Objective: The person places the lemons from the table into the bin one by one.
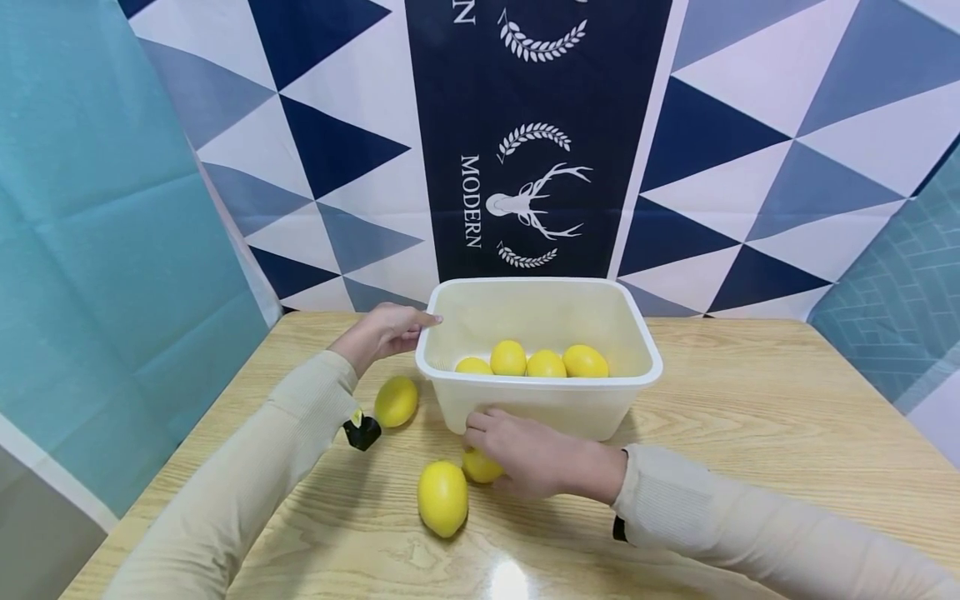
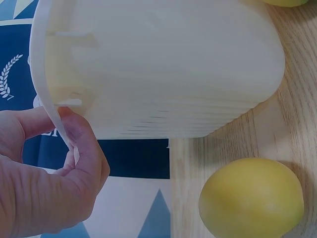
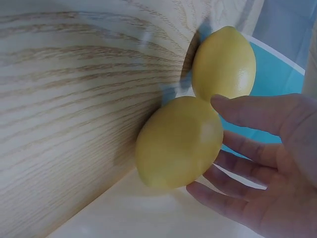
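Observation:
My left hand [image 1: 384, 330] pinches the rim of a white plastic bin [image 1: 585, 408] at its left end; the left wrist view shows the thumb and fingers on either side of that rim. In front of the bin, my right hand [image 1: 528, 452] reaches over a lemon [image 1: 482, 468]. Seen from the right wrist, the thumb and loosely spread fingers lie around one side of this lemon [image 3: 179, 143], which rests on the table. A second lemon [image 1: 442, 498] lies close beside it. Another lemon [image 1: 396, 402] sits below my left hand, left of the bin.
Several lemons [image 1: 546, 364] lie inside the bin, partly hidden by its front wall. The wooden table [image 1: 750, 400] extends to both sides. Behind it hangs a patterned cloth [image 1: 360, 175], with a teal sheet [image 1: 112, 208] at the left.

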Tool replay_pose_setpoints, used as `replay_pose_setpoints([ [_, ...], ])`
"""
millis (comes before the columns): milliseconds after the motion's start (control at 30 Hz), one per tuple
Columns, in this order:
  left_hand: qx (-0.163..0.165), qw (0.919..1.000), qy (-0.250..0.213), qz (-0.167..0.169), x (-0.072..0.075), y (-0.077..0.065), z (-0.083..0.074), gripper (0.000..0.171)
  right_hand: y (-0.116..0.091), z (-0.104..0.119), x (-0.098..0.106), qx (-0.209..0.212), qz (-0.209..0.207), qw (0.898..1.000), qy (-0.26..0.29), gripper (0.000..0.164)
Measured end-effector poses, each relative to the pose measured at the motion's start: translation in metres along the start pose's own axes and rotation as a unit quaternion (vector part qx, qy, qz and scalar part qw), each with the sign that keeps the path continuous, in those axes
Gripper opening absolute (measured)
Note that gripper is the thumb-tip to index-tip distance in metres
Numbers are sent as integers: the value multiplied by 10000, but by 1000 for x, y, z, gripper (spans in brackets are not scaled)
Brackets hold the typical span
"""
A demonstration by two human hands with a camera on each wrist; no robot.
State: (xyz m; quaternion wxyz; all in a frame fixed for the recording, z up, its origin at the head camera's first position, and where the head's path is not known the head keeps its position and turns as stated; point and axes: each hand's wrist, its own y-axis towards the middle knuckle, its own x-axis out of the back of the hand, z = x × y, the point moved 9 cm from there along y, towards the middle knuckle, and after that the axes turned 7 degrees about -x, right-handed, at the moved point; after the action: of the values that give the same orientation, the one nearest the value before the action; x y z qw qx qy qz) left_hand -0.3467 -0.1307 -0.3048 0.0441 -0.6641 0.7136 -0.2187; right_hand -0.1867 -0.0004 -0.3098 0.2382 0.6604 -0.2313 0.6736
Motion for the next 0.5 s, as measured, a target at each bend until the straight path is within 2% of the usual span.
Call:
replay_pose_setpoints([
  [300, 60, 10000, -22, -9, 0, 0, 3, 48, -8, -2, -1, 112, 122, 9999, 18, 45],
  [500, 16, 10000, -30, 13, 0, 0, 1, 47, -22, -17, -13, -178, 624, 9976, 246, 45],
])
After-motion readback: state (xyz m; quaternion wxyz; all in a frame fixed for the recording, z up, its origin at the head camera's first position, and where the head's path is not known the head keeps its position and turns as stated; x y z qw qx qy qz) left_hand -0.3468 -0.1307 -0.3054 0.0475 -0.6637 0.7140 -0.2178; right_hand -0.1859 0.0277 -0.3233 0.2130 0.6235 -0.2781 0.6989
